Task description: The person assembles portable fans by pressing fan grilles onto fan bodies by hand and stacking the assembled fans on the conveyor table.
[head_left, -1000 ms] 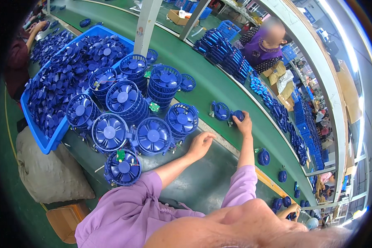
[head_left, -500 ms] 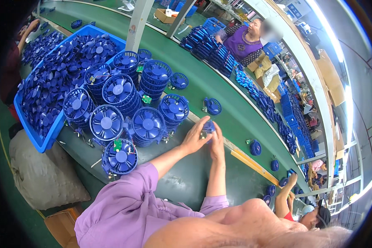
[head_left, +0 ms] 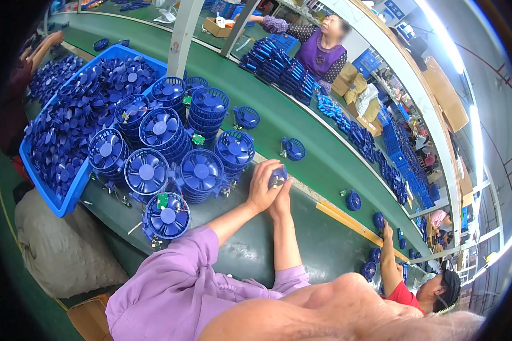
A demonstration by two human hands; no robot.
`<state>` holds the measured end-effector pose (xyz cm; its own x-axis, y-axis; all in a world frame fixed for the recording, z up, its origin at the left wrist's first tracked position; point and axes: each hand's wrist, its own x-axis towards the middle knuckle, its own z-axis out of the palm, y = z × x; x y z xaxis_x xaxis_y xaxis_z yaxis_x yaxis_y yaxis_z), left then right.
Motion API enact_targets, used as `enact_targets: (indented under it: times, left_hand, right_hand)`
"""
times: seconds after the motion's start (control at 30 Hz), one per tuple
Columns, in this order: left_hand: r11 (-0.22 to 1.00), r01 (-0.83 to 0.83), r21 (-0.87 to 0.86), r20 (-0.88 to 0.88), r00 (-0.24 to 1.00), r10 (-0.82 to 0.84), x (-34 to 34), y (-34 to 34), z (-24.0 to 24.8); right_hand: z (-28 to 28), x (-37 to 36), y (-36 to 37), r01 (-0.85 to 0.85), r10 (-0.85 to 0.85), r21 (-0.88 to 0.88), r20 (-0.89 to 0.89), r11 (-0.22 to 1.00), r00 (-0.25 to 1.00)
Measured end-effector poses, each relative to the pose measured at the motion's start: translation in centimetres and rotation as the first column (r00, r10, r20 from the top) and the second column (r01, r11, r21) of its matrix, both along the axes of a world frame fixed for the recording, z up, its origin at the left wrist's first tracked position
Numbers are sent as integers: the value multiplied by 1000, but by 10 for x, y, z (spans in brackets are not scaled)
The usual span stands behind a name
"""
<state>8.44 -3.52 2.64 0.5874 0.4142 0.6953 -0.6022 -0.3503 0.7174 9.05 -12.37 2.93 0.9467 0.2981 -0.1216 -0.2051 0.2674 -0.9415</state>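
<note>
Over the bench, my left hand (head_left: pixel 264 186) and my right hand (head_left: pixel 281 203) are closed together round a small dark blue fan part (head_left: pixel 277 175). Only its top shows above the fingers, with something pale and small on its near side; the rest is hidden by my hands. Left of my hands stand several stacks of blue round fan housings with blades inside, the nearest stack (head_left: pixel 201 173) close to my left wrist. A single fan housing (head_left: pixel 166 216) with a green circuit board (head_left: pixel 162 200) and loose wires sits near my left forearm.
A large blue bin (head_left: pixel 68 200) heaped with fan blades stands at the left, beside a grey sack (head_left: pixel 60 244). Beyond my hands runs a green conveyor belt (head_left: pixel 324 170) carrying scattered fan housings. A metal post (head_left: pixel 182 40) rises behind the stacks. Co-workers sit across and at right.
My hands have drawn closer together and slightly left, still round the fan part. The co-worker at right has reached forward to a fan on the belt; the one opposite has stretched an arm out leftward.
</note>
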Motion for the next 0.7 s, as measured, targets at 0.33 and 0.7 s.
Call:
enact_targets:
  times: [0.33,0.7]
  left_hand:
    - [814,238,-530,-155,917,-369,7,-2,-13]
    - [975,104,-194,-87,989,-123,7,-3,-9]
  right_hand:
    - [-23,19,-5,148,65,-415,457,898,887]
    - [-26,18,-9,14,-5,-30,256,999,967]
